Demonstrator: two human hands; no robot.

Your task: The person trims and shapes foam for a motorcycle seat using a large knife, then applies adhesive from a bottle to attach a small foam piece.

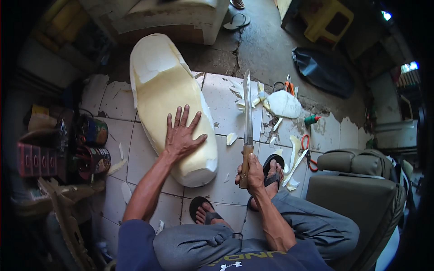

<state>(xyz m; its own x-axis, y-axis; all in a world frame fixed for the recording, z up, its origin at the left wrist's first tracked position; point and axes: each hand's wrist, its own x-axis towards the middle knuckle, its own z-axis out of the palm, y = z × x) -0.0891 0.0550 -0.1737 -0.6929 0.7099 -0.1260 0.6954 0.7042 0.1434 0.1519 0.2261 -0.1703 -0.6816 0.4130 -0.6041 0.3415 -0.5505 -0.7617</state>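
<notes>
A long block of pale yellow foam [169, 97], cut to the rounded shape of a motorcycle seat cushion, lies on the tiled floor [226, 106] in front of the seated person, running from near centre away to the far left. The left hand [181, 135] lies flat on its near half, palm down and fingers spread wide, gripping nothing. Just right of the foam, the right hand [251, 174] is closed in a fist around the wooden handle of a long knife [247, 118], whose narrow blade points straight away from the person, standing above the tiles and apart from the foam. Below the hands are the person's grey trousers and two feet in dark sandals [205, 210], one near the foam's near end and one just behind the knife hand. Thin foam offcuts [284, 104] lie scattered on the tiles to the right of the blade, with orange-handled scissors [288, 86] at the far edge of that heap and a second red-handled tool [307, 151] nearer. A grey upholstered seat [357, 180] stands at the near right. At the left, two paint tins [92, 144] sit beside the foam, well apart from it. Far off, a dark sheet [323, 72] lies on the bare concrete and a yellow plastic stool [327, 20] stands beyond it.
</notes>
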